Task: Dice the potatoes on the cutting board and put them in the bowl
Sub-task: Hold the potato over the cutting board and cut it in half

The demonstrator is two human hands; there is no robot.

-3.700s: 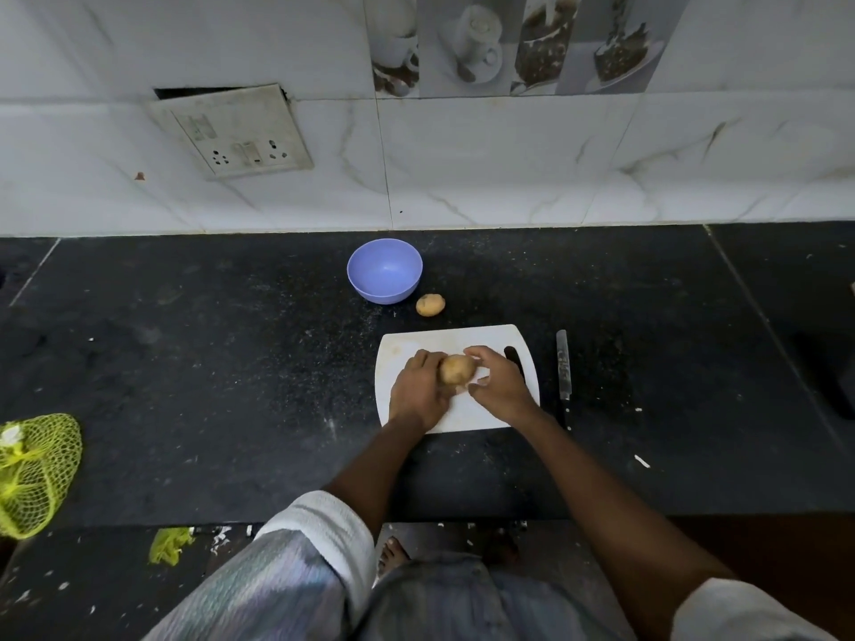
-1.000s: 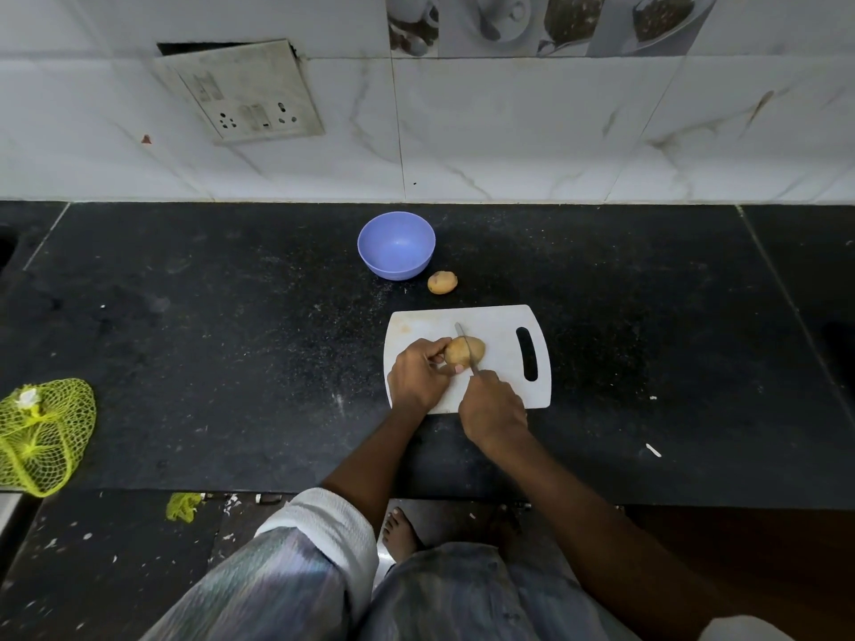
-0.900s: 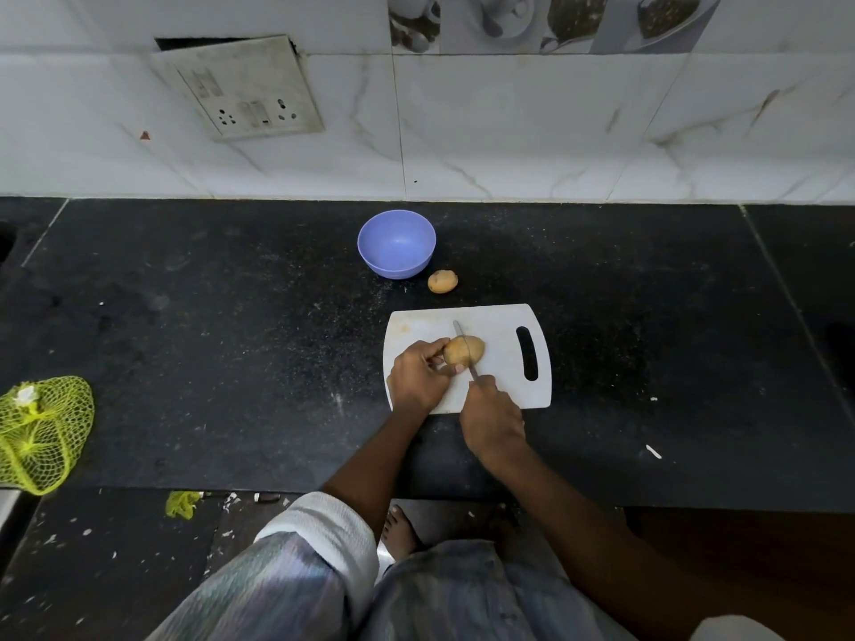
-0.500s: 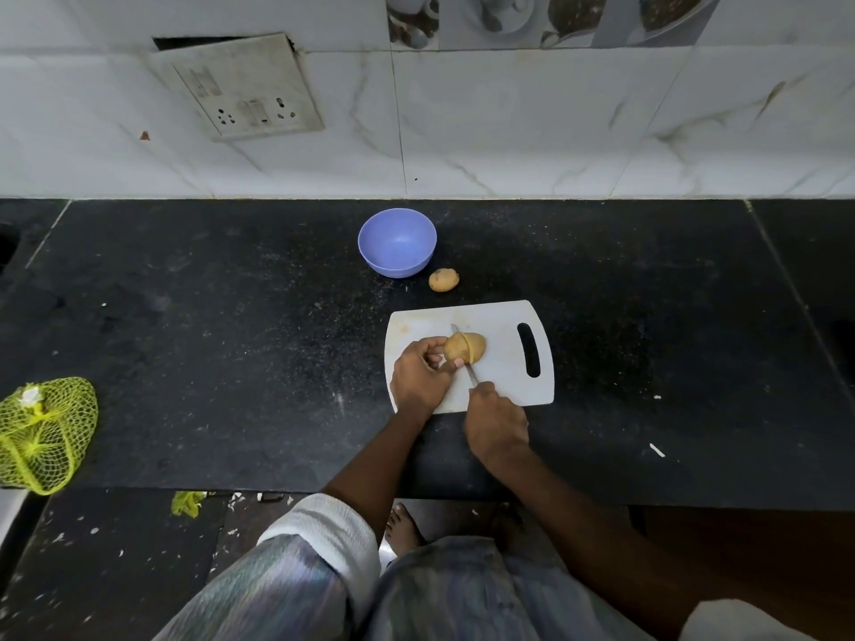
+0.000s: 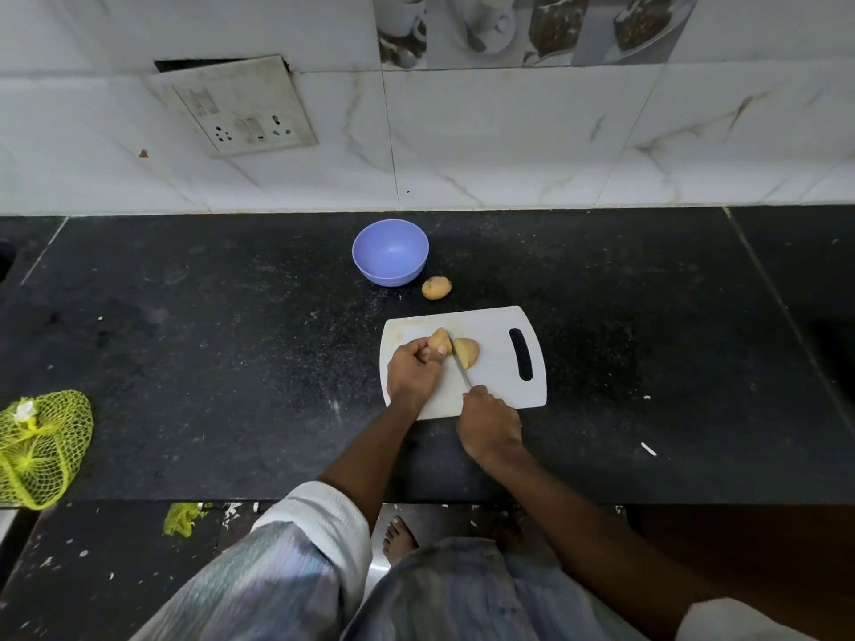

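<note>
**Potato now in two halves on the board**

Half a second ago the potato was still one piece with the blade sunk into it; now it lies parted on the cutting board (image 5: 499,363). The left half (image 5: 439,340) sits under the fingertips of the left hand (image 5: 414,370), whose grip is curled round it and pins it to the board. The right half (image 5: 466,353) has fallen free just beside it, cut face turned toward the blade. The knife (image 5: 461,374) lies in the gap between the two, its handle enclosed in the closed grip of the right hand (image 5: 488,425) at the board's near edge.

So the first cut is through, and I judge the dicing barely begun: each half needs slicing into strips and then crosswise.

A second potato (image 5: 436,288) waits whole on the black bench (image 5: 208,340), just beside the blue bowl (image 5: 390,252), which looks empty. A yellow net bag (image 5: 41,448) lies at the bench's far left edge.
</note>
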